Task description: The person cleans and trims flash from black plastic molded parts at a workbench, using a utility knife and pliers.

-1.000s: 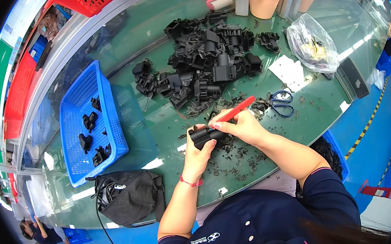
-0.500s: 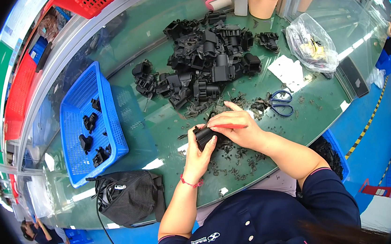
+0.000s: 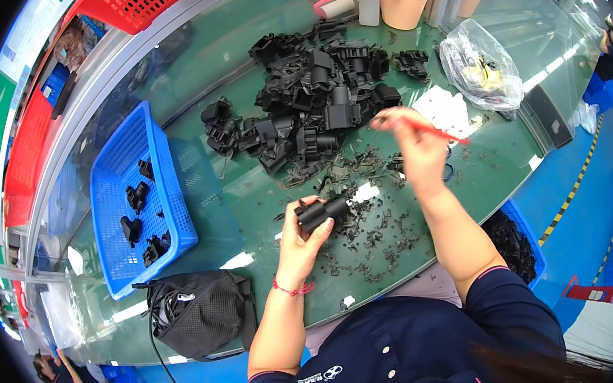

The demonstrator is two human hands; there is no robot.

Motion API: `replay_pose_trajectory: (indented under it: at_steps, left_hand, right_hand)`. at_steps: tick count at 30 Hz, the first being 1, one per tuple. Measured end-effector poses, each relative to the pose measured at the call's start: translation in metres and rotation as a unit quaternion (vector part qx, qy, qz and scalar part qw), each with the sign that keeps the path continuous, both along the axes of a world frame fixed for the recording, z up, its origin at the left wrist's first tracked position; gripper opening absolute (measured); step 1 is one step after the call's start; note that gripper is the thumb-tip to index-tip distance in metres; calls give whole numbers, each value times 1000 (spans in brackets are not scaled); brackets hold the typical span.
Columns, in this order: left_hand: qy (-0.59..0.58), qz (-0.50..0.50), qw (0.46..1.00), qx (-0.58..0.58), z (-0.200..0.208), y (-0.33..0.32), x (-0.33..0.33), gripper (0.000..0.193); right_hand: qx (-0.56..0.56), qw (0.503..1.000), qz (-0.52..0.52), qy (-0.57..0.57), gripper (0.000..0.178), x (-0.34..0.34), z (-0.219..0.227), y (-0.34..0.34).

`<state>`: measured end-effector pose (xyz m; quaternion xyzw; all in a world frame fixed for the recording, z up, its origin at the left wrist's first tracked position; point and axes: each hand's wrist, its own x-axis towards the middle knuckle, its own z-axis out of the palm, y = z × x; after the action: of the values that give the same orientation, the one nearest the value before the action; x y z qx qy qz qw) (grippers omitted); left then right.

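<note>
My left hand (image 3: 301,244) is closed around a black moulded plastic part (image 3: 327,214) with a rounded, tube-like body, held low over the near side of the table. Up and to the right of it is my right hand (image 3: 421,152), closed on a slim red pen-like tool (image 3: 439,133) whose exact kind I cannot make out. Beyond my left hand lies a big heap of similar black plastic parts (image 3: 319,90). Small black scraps (image 3: 377,240) are scattered around and below the held part. Blue-handled scissors (image 3: 449,172) lie mostly hidden behind my right hand and wrist.
To the left stands a blue basket (image 3: 188,203) with a few black parts, beside a black mesh bag (image 3: 204,316). A clear plastic bag (image 3: 480,64), a white sheet (image 3: 440,108), a peach bucket (image 3: 407,8) and a pink-handled lint roller (image 3: 333,4) are farther back. A blue bin (image 3: 533,243) sits off the right edge.
My right hand has pulled away from the black part, up and to the right, carrying the red tool. The left hand still holds the part, now turned more sideways.
</note>
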<state>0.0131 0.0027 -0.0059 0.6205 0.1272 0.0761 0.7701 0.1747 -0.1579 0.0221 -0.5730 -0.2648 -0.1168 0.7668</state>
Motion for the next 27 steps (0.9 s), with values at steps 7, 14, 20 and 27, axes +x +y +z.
replay_pose_trajectory:
  at_steps: [7, 14, 20, 27]
  left_hand:
    - [-34, 26, 998, -47, 4, 4, 4, 51]
    - [-69, 128, 937, -319, -2, 20, 4, 33]
    - [-82, 176, 895, -401, -1, 24, 5, 35]
    - [-32, 100, 922, -372, -1, 19, 1, 33]
  right_hand:
    - [255, 958, -96, 87, 14, 53, -1, -56]
    - [401, 884, -145, 191, 15, 66, -2, -80]
    - [349, 924, -49, 146, 15, 59, 0, -76]
    - [-278, 950, 139, -41, 10, 1, -5, -5]
